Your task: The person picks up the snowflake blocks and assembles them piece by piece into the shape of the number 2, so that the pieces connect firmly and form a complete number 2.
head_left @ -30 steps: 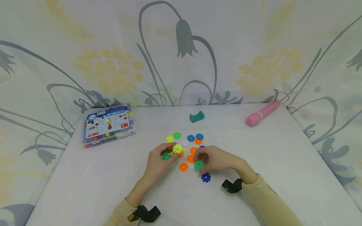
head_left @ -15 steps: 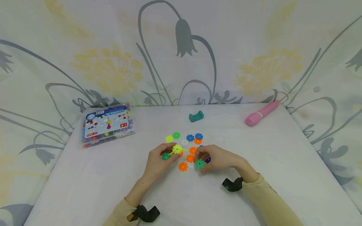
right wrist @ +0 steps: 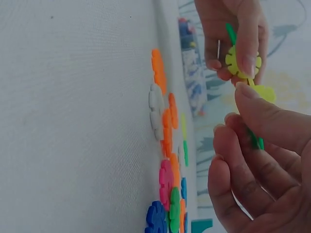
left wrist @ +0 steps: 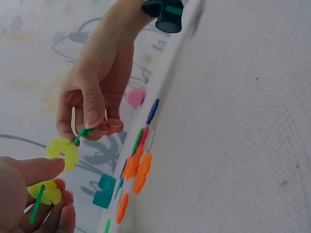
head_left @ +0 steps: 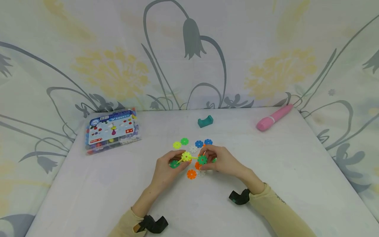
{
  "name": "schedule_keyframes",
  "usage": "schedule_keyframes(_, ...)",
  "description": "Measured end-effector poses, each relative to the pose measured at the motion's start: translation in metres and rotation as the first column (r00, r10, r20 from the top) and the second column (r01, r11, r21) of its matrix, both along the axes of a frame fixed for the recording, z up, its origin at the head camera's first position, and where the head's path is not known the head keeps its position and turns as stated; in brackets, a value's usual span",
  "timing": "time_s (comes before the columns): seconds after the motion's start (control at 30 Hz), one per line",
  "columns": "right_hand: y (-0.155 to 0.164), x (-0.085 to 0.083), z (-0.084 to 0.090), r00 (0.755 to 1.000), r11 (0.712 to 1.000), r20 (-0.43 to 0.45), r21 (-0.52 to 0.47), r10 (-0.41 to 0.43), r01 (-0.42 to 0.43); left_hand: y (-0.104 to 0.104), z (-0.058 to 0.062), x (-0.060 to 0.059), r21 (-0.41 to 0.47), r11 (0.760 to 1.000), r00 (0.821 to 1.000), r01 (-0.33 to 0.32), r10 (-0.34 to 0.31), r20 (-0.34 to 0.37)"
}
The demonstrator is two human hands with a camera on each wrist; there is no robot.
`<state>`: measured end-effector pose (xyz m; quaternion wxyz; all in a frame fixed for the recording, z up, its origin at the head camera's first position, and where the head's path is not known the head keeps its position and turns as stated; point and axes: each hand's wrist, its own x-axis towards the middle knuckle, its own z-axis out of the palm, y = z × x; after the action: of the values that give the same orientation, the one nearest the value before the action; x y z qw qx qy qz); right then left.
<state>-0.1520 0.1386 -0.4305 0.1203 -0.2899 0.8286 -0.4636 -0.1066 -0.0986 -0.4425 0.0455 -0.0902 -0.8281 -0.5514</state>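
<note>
In the head view my left hand (head_left: 166,168) pinches a small joined piece of notched snowflake discs, with a yellow disc (head_left: 186,156) at the front and a green disc (head_left: 174,164) on its left. My right hand (head_left: 225,161) pinches another green disc (head_left: 202,160) by its edge, at the right side of the joined piece. In the left wrist view that green disc (left wrist: 80,136) is edge-on and meets a second yellow disc (left wrist: 62,154); whether their slots are engaged I cannot tell. Fingers hide parts of the discs.
Loose discs lie below and behind the hands, among them an orange disc (head_left: 191,174), a blue disc (head_left: 199,144) and a dark blue disc (right wrist: 156,218). Farther back are a teal curved block (head_left: 205,121), a clear box of parts (head_left: 113,131) and a pink cylinder (head_left: 274,118).
My right hand has moved up and left, bringing its green disc to the yellow piece. The dark blue disc near the front shifted back and is hidden in the head view. My left hand barely moved.
</note>
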Motion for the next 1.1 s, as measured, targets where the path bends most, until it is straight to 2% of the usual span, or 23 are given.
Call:
schedule_keyframes(0.53,-0.0014,0.0013,0.0005,0.999,1.000,-0.032,-0.020,-0.014,0.014,0.0000,0.0011,0.0009,0.002,1.000,1.000,0.001,-0.001,0.004)
schedule_keyframes(0.77,-0.0003,0.0015,0.0012,0.996,0.996,0.087,-0.082,-0.030,0.037,-0.0005,0.0013,0.0000,0.004,1.000,1.000,-0.016,0.016,-0.014)
schedule_keyframes(0.93,-0.0021,0.0031,0.0021,0.976,0.983,0.183,-0.115,-0.119,0.141,-0.0006,0.0010,-0.0001,0.023,1.000,0.999,-0.017,0.018,-0.031)
schedule_keyframes(1.1,-0.0049,0.0051,0.0024,0.950,0.962,0.252,-0.156,-0.183,0.226,-0.0014,-0.0014,-0.0009,0.014,1.000,0.995,-0.010,0.011,-0.098)
